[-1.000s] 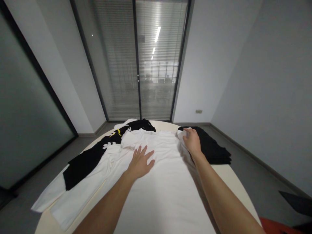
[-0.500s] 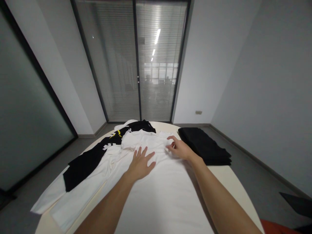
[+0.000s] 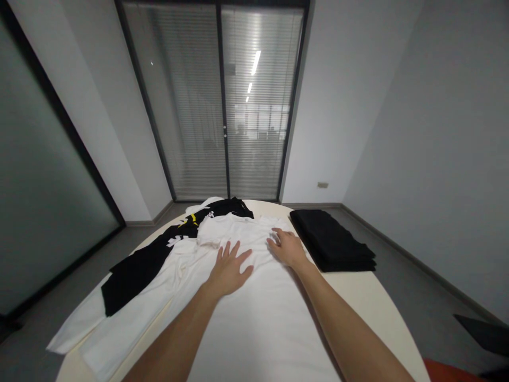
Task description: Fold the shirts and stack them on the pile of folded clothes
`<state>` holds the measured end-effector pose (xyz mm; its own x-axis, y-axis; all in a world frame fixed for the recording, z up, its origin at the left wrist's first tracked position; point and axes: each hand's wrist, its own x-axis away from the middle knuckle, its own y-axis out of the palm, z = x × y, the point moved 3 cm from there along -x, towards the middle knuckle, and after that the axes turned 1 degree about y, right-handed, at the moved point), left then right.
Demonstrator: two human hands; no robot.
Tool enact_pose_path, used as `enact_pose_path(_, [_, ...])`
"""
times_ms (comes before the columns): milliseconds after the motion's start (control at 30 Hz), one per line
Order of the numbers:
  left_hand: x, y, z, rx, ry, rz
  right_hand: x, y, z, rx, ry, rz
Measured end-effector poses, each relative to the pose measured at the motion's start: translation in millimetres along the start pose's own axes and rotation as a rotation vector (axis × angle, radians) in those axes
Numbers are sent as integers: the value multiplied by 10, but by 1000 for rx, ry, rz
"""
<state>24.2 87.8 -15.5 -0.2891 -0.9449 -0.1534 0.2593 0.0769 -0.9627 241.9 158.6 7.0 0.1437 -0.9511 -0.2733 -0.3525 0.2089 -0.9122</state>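
The white shirt [image 3: 258, 323] stretches lengthwise away along the counter [image 3: 377, 302], under the left hand [image 3: 228, 270], spread wide. Nearer the black stack [image 3: 330, 239], the right hand [image 3: 287, 249] curls; I can't tell whether it pinches cloth.

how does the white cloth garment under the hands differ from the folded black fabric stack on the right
The white garment is spread out toward the viewer; the black stack is folded into a compact block.
The white garment covers more of the table than the black stack.
The left hand lies on the white garment, while the black stack sits right of the right hand.
Both are plain-coloured cloth on the same table.
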Motion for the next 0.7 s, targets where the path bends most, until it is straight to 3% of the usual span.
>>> enact_pose_path(133, [5,3,-2,-6,2,8,39,-21,-73,-205,-199,-22])
enact_pose_path(233, [5,6,-5,-9,2,6,80,-22,-95,-349,-223,-69])
enact_pose_path(400, [4,2,0,-10,3,4,107,26,-112,-262,-310,-62])
enact_pose_path(600, [4,12,-4,-22,-1,4,65,217,55,-7,-115,-228])
enact_pose_path(700, [1,18,-11,-29,1,-5,53,217,107,28,-43,-244])
